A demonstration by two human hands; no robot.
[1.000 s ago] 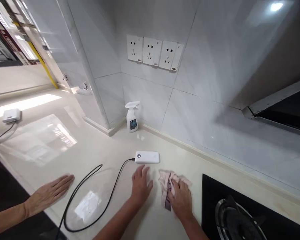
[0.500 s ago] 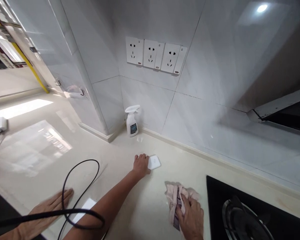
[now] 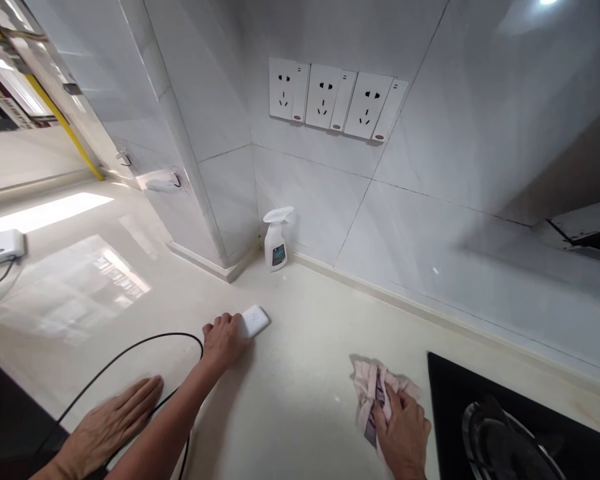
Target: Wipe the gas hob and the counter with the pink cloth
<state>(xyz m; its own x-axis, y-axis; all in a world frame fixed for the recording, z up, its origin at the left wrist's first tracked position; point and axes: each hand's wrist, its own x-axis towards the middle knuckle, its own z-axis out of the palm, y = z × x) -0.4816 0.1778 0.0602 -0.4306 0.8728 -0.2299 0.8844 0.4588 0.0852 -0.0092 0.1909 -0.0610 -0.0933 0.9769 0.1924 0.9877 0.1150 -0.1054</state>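
Power bank (image 3: 254,321) touching left hand (image 3: 224,341) | right hand (image 3: 403,430) on cloth (image 3: 365,387)

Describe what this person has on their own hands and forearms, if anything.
The left hand and right hand are bare, with no gloves. The left forearm has no sleeve, watch or band in view, and neither does the visible part of the right wrist. The third hand, at the lower left, is another person's.
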